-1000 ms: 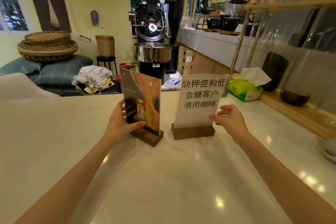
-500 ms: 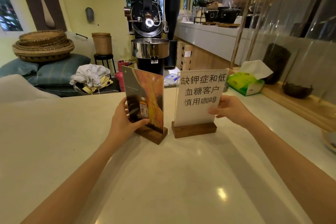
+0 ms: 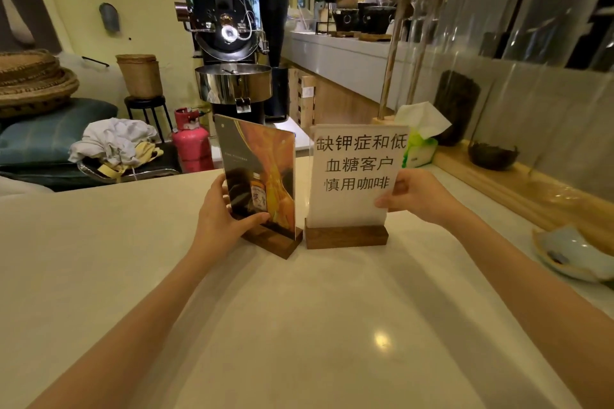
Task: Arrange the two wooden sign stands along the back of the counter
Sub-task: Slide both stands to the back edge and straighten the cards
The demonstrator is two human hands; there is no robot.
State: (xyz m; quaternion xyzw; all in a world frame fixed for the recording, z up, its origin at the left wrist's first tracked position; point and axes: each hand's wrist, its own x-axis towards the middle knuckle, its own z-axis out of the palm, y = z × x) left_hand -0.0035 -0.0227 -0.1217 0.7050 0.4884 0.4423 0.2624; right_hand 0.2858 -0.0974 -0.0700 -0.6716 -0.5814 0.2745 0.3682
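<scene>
Two sign stands with dark wooden bases stand side by side on the pale counter [image 3: 299, 325]. The left stand [image 3: 265, 159] carries an orange picture of a small bottle and is turned at an angle. My left hand [image 3: 221, 217] grips its lower left edge, thumb across the front. The right stand [image 3: 352, 209] holds a white sheet with black Chinese characters and faces me. My right hand [image 3: 415, 194] pinches that sheet's lower right edge. The two bases nearly touch at their near corners.
A green tissue box [image 3: 420, 148] sits behind the right stand. A wooden ledge [image 3: 518, 186] with a dark bowl [image 3: 491, 154] runs along the right side, and a pale dish [image 3: 574, 254] lies at the right edge. A coffee roaster [image 3: 232, 53] stands beyond the counter.
My right hand reached in and took hold of the white sign's right edge. The left hand kept its grip on the picture stand. The camera moved closer to both stands.
</scene>
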